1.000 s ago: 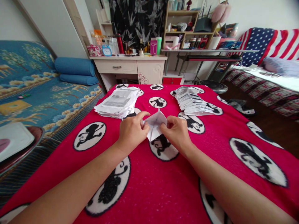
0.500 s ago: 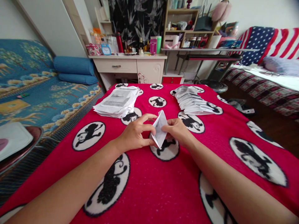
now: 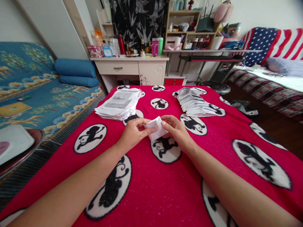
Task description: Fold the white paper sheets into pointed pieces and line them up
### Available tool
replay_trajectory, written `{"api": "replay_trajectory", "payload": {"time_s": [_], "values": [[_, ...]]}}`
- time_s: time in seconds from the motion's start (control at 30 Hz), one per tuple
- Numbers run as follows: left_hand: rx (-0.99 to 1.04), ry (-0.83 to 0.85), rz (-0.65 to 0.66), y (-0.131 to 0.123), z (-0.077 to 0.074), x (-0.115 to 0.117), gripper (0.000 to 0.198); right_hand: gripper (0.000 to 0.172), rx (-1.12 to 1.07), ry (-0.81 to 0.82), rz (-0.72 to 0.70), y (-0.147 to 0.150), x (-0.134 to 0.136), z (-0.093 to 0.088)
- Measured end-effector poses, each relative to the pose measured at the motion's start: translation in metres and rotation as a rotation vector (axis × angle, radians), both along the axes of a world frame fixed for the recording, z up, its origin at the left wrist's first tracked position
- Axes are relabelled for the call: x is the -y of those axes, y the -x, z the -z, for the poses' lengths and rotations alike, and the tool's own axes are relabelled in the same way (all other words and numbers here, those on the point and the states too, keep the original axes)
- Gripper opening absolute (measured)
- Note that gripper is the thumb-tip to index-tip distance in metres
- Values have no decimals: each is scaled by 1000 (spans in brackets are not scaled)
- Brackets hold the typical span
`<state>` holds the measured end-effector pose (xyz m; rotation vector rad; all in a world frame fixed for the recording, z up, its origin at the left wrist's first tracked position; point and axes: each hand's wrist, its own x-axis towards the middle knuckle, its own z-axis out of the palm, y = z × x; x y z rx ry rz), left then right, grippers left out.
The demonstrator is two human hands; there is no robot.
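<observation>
- Red cloth (image 3: 151, 189) printed with black monkeys in white ovals spreads beneath the fingers (image 3: 149, 130).
- Left hand (image 3: 132, 132): thumb and forefinger nearly closed, pinching the left side of a small folded white paper (image 3: 155, 136).
- Right hand (image 3: 178, 134): thumb pressed on the paper's upper right, other fingers curled behind it, almost together.
- Folded white paper sits between both sets of fingers; whether it touches the cloth, I cannot tell.
- Beyond the left fingers, a stack of printed sheets (image 3: 119, 102).
- Beyond the right fingers, an overlapping row of folded papers (image 3: 195, 106).
- Farther ahead of the fingers, a pale dresser (image 3: 118, 67).
</observation>
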<state>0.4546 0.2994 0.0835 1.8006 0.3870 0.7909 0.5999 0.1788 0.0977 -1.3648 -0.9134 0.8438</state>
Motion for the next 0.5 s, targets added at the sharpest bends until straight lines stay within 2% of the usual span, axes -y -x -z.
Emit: {"api": "replay_trajectory", "payload": {"time_s": [0.07, 0.13, 0.27, 0.37, 0.5], "values": [[-9, 26, -60, -1, 3, -1, 28, 43, 5, -80, -16, 0, 0, 2], [-30, -19, -152, 0, 5, -3, 29, 41, 18, -124, -35, 0, -1, 4], [-67, -122, -277, 1, 6, -3, 31, 35, 41, -32, -70, 1, -3, 9], [-7, -49, -270, 0, 6, 1, 36, 31, 63, 7, -62, 3, -5, 12], [51, 69, -189, -3, 6, 4, 48, 27, 16, -15, -55, 5, -5, 12]]}}
